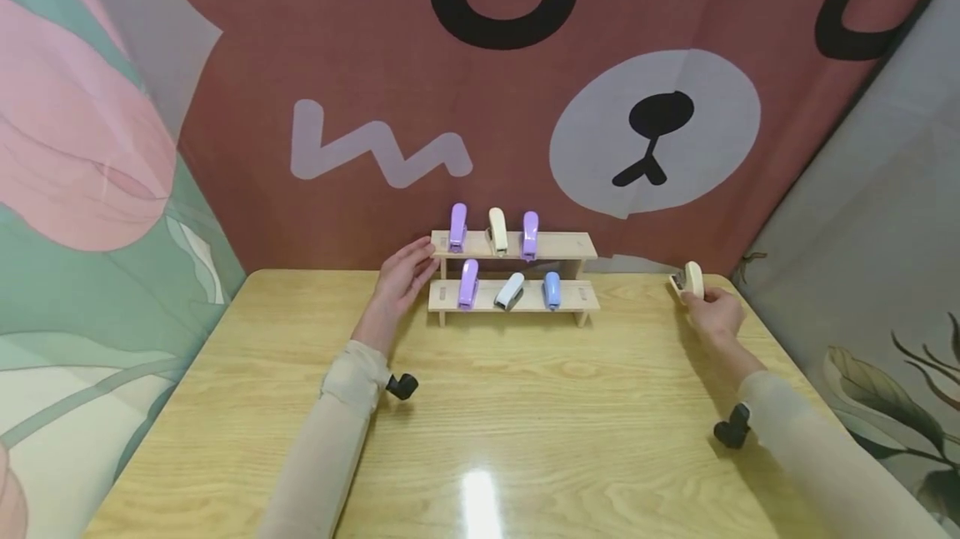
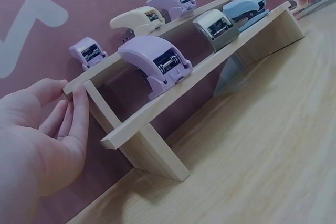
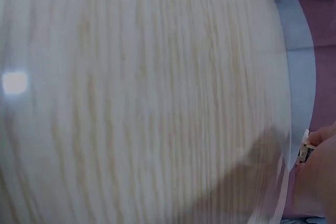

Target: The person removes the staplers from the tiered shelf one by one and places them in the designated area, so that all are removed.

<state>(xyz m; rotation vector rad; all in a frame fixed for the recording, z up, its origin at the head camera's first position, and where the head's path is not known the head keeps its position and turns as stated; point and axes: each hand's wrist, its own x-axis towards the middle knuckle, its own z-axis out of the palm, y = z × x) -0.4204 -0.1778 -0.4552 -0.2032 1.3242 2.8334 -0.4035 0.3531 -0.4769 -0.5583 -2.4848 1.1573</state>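
Observation:
My left hand [image 1: 405, 276] pinches the left end of the upper board of a two-tier wooden rack [image 2: 152, 114] between thumb and fingers. Far to the right, my right hand [image 1: 715, 314] grips a cream stapler [image 1: 693, 279] near the table's back right corner. In the right wrist view, only a small part of that stapler [image 3: 305, 150] shows past the hand. On the upper tier stand a purple stapler [image 1: 458, 227], a cream one [image 1: 498, 231] and another purple one [image 1: 530, 235]. The lower tier carries a purple stapler [image 1: 468, 285], an angled white stapler [image 1: 510, 291] and a blue stapler [image 1: 552, 290].
The wood-grain table [image 1: 480, 406] reaches back to a brown curtain [image 1: 360, 64] with a printed bear face. Patterned curtains hang on the left [image 1: 90, 189] and right [image 1: 862, 272]. A small black device [image 1: 402, 386] sits on the left wrist, another [image 1: 732, 427] on the right.

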